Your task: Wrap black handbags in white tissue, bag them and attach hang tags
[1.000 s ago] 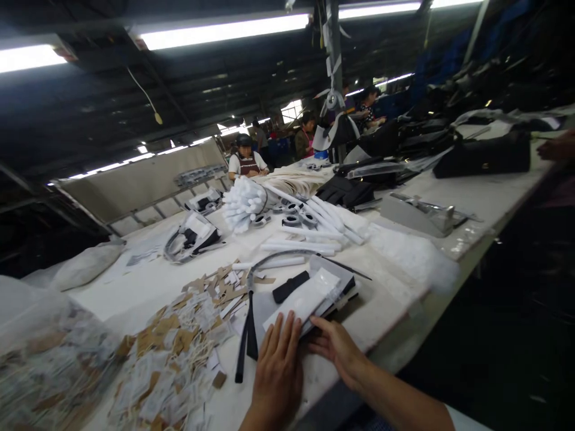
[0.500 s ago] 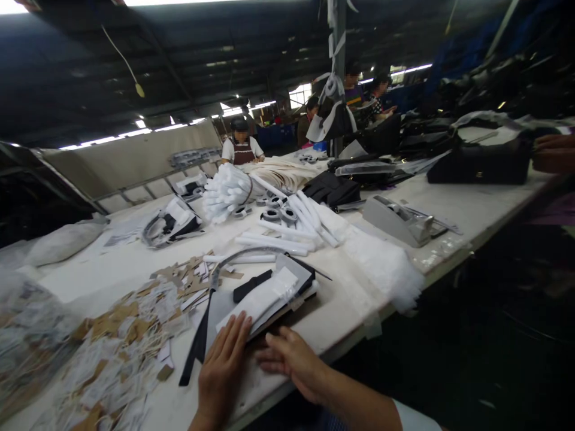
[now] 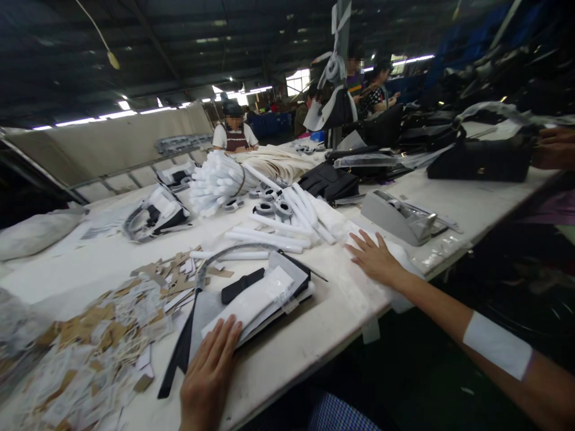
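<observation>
A black handbag (image 3: pixel 291 281) lies on its side on the table, with white wrapping sheets (image 3: pixel 256 297) over it and its wrapped handle (image 3: pixel 211 260) arching to the left. Flat on the near end of these sheets rests my left hand (image 3: pixel 213 365), fingers extended. My right hand (image 3: pixel 375 257) is stretched out with fingers spread over translucent white plastic sheeting (image 3: pixel 395 245) near the table edge. It appears to touch the sheeting without gripping it. Just beyond it stands a grey tape dispenser (image 3: pixel 395 216).
White foam tubes (image 3: pixel 274 239) and a bundle of them (image 3: pixel 220 182) lie mid-table. Tags with strings (image 3: pixel 112 335) are heaped at left. Another wrapped bag (image 3: pixel 157 212) sits further back. Black bags (image 3: pixel 478 158) stand at right beside a co-worker's hand (image 3: pixel 554 146). Other people work behind.
My right hand has left the near side of the handbag and reached forward and right to the plastic sheeting, its fingers spreading. My left hand stays on the handbag's wrapping.
</observation>
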Available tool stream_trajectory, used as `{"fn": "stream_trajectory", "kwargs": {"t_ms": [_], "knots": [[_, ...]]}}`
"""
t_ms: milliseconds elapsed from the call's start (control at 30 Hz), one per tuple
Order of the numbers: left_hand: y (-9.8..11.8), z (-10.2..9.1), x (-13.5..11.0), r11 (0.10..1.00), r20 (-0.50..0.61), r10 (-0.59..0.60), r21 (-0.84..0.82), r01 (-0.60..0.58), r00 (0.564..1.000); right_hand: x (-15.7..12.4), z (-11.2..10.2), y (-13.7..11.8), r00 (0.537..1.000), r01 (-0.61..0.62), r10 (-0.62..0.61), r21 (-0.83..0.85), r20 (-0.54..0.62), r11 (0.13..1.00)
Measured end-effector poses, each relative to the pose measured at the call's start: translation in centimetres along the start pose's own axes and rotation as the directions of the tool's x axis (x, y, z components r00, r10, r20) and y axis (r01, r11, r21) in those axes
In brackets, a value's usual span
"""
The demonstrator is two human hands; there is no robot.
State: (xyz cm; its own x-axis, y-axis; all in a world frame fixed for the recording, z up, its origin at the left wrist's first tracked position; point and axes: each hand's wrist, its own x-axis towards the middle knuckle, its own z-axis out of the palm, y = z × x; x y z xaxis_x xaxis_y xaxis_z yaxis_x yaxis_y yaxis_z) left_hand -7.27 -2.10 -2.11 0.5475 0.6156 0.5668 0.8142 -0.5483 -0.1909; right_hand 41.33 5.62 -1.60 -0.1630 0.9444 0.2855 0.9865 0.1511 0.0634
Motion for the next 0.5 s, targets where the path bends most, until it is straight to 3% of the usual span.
{"fn": "stream_trajectory", "kwargs": {"t_ms": [67,167,300,367,500], "knots": [[-0.1,0.1,0.0,1.000,0.003,0.006,-0.004,-0.006,1.000,0.3,0.9,0.6,0.999,0.029,-0.030,0.026,0.026,0.999],[-0.1,0.1,-0.1,1.000,-0.004,0.010,-0.005,-0.010,1.000,1.5,-0.2,0.6,0.998,0.062,-0.061,0.137,-0.016,0.989],[0.0,0.0,-0.1,1.000,-0.027,0.003,-0.015,-0.003,1.000,3.5,-3.8,-0.4,0.987,-0.061,0.112,0.367,-0.119,0.928],[0.0,0.0,-0.1,1.000,-0.028,-0.003,-0.025,0.003,1.000,3.6,-5.8,-1.8,0.980,-0.089,0.161,0.473,-0.114,0.877],[0.1,0.0,-0.1,0.999,-0.033,-0.017,-0.039,0.015,0.999,0.6,-9.1,-6.0,0.997,-0.077,0.076,0.661,0.031,0.747]]}}
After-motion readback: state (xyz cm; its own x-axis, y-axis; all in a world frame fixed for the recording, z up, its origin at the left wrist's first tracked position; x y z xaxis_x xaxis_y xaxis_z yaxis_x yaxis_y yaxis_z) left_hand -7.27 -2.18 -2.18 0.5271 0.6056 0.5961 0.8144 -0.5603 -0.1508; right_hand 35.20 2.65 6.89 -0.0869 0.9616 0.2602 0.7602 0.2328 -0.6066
